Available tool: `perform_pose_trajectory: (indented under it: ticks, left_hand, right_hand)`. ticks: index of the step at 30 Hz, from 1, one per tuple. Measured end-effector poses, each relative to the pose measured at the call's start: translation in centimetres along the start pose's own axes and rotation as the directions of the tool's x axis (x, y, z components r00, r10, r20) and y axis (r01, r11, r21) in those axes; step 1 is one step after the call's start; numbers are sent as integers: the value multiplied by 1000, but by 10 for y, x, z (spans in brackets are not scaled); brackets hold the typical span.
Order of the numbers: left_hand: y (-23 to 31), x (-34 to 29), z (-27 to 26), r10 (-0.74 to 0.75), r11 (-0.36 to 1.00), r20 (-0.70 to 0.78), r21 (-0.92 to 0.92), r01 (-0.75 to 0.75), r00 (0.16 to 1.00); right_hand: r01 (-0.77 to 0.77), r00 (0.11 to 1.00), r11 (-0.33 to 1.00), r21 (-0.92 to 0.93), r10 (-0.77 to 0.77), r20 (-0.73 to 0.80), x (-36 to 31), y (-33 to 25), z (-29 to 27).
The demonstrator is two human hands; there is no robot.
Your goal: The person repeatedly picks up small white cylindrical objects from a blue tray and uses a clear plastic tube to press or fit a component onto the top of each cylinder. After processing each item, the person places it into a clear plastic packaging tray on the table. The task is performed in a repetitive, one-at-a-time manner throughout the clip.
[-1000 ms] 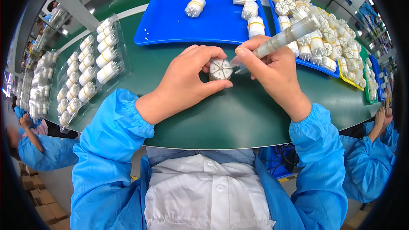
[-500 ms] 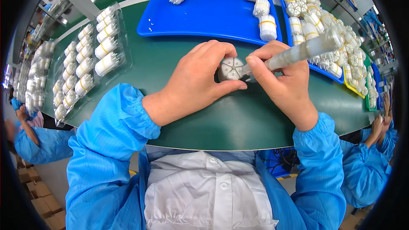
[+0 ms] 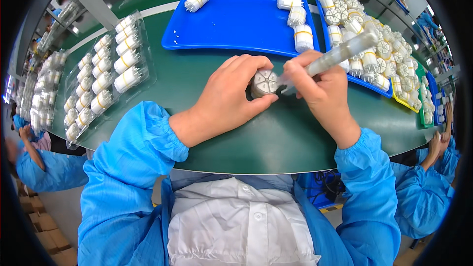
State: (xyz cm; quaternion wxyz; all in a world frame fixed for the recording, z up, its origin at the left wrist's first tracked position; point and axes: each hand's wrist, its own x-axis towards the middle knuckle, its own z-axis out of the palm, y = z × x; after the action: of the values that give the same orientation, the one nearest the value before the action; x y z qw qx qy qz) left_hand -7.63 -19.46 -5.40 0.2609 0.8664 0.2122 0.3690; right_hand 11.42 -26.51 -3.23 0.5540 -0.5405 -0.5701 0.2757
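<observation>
My left hand (image 3: pixel 224 98) curls its fingers and thumb round a short white cylinder (image 3: pixel 265 82), held upright above the green table. The cylinder's round end faces up and is split by spoke-like lines into wedges. In my right hand (image 3: pixel 322 96) is a thick, pale, pen-like tool (image 3: pixel 342 55), gripped like a pen and slanting up to the right. Its lower tip is smeared by motion just right of the cylinder's top; whether it touches cannot be told.
A blue tray (image 3: pixel 226 19) ahead holds several similar cylinders along its right side and one at its upper left. Another blue tray (image 3: pixel 321 19), heaped with them, stands to the right. Clear plastic trays (image 3: pixel 148 64) of cylinders lie at left. Co-workers' sleeves (image 3: pixel 423 192) show at both sides.
The right hand and its tool have shifted slightly left and down, and the tip has turned blurry. The left hand still holds the cylinder. The trays appear a little lower in view.
</observation>
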Motion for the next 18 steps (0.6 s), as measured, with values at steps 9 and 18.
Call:
perform_pose_trajectory:
  ticks: [9,18]
  left_hand:
    - [-2,0,3,53,999,-4,11,-53,999]
    - [0,-1,5,4,997,-5,-76,-4,1000]
  right_hand:
    - [121,990,983,-137,-110,86,3,5,0]
    - [30,999,999,-21,-29,21,7,-2,-8]
